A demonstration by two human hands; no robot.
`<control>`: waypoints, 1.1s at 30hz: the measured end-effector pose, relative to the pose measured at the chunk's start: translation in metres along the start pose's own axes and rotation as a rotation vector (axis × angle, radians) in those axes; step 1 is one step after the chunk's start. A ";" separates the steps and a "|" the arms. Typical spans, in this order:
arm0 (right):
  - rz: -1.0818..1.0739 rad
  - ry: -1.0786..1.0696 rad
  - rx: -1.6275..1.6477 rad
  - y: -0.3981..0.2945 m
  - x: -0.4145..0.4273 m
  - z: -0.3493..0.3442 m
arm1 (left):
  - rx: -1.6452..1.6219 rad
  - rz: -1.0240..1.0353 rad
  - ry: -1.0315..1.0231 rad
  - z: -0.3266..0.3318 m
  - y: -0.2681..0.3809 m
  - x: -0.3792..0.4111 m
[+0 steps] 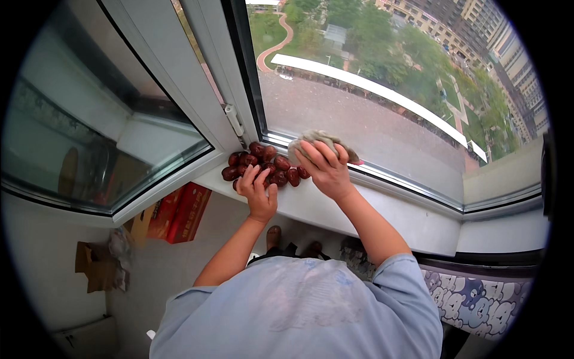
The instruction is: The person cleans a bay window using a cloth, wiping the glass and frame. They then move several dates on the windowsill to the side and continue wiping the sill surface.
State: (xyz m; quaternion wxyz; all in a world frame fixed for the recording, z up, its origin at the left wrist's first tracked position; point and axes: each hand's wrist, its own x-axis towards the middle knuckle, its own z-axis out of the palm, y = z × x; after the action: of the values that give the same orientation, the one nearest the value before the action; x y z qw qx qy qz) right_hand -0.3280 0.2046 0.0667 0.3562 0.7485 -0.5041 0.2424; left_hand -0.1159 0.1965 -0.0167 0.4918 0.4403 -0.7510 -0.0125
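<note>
Several dark red dried jujubes lie in a heap on the white windowsill, close to the window's corner. My left hand rests over the near side of the heap, fingers apart and touching the fruit; no jujube is plainly gripped in it. A crumpled grey-green cloth is bunched in my right hand, just above the lower window frame at the heap's right end. Part of the heap is hidden behind my left fingers.
An open window sash swings inward on the left, its hinge near the jujubes. Below it stand a red printed carton and an open cardboard box. A bear-patterned fabric lies at the right. Fixed glass faces an outdoor yard.
</note>
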 end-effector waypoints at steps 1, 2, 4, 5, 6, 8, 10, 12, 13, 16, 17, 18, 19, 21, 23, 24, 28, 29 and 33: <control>-0.067 -0.002 -0.080 0.001 0.002 0.010 | 0.008 0.003 0.005 -0.001 -0.001 -0.001; -0.118 -0.001 -0.092 0.006 0.000 0.014 | 0.014 0.008 0.009 -0.001 -0.001 -0.002; -0.237 -0.007 -0.111 0.023 -0.008 0.016 | 0.025 -0.007 0.012 0.001 0.001 -0.003; -0.249 -0.024 -0.116 0.028 -0.010 0.018 | 0.029 -0.016 0.008 0.001 -0.001 0.000; -0.259 -0.044 -0.120 0.031 -0.013 0.016 | 0.033 -0.029 -0.001 -0.001 0.000 0.000; -0.261 -0.093 -0.106 0.037 -0.023 0.010 | 0.040 -0.025 -0.020 -0.003 0.004 -0.003; -0.237 -0.131 -0.081 0.041 -0.035 0.006 | 0.036 -0.018 -0.023 -0.002 0.003 0.000; -0.230 -0.180 -0.073 0.047 -0.052 -0.002 | 0.036 -0.034 -0.013 0.000 0.002 -0.001; -0.222 -0.205 -0.070 0.051 -0.061 -0.008 | 0.035 -0.040 -0.012 0.000 0.002 -0.002; -0.170 -0.245 -0.117 0.065 -0.087 -0.027 | 0.013 -0.042 -0.021 -0.001 0.001 -0.001; -0.143 -0.256 -0.125 0.069 -0.097 -0.034 | 0.005 -0.040 -0.024 -0.002 0.001 0.000; -0.109 -0.236 -0.134 0.075 -0.111 -0.039 | -0.007 -0.044 -0.030 -0.002 0.002 0.001; -0.072 -0.242 -0.129 0.082 -0.121 -0.049 | -0.018 -0.041 -0.019 -0.002 0.001 0.001; 0.003 -0.253 -0.118 0.098 -0.144 -0.071 | -0.040 -0.038 0.002 -0.002 -0.002 0.000; 0.135 -0.274 -0.129 0.115 -0.173 -0.095 | -0.051 -0.039 -0.002 -0.004 0.000 0.000; 0.203 -0.280 -0.134 0.120 -0.183 -0.105 | -0.068 -0.038 0.002 -0.005 0.002 0.002; 0.537 -0.208 -0.199 0.117 -0.205 -0.123 | -0.143 0.011 -0.015 -0.010 0.023 0.002; 0.555 -0.162 -0.176 0.106 -0.201 -0.116 | -0.175 0.032 -0.018 -0.007 0.030 0.000; 0.309 -0.058 0.043 0.040 -0.129 -0.070 | -0.355 0.097 -0.160 0.012 0.071 -0.010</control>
State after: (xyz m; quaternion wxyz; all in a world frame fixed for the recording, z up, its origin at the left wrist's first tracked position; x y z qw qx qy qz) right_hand -0.4135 0.3247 0.0297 0.2837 0.6762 -0.6181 0.2833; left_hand -0.1698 0.2416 0.0025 0.5004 0.3076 -0.7941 -0.1561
